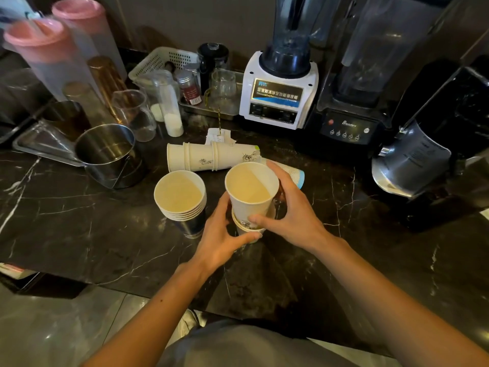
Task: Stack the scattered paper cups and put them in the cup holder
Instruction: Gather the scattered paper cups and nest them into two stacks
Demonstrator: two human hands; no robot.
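My right hand [288, 218] grips a white paper cup [250, 192], upright and partly sunk into a lower cup [247, 227]. My left hand [221, 238] wraps around that lower cup from the left. To the left an upright stack of several cups [181, 200] stands in a clear cup holder [191, 226]. Behind, a nested row of cups [211, 157] lies on its side. A cup with a blue band [293, 173] lies behind my right hand, mostly hidden.
The black marble counter [79, 221] carries a steel pail [108, 154], glass jars, a metal tray, a white basket [161, 62], a white blender [277, 94] and a black blender [349, 120]. A crumpled receipt [219, 136] lies behind the cups.
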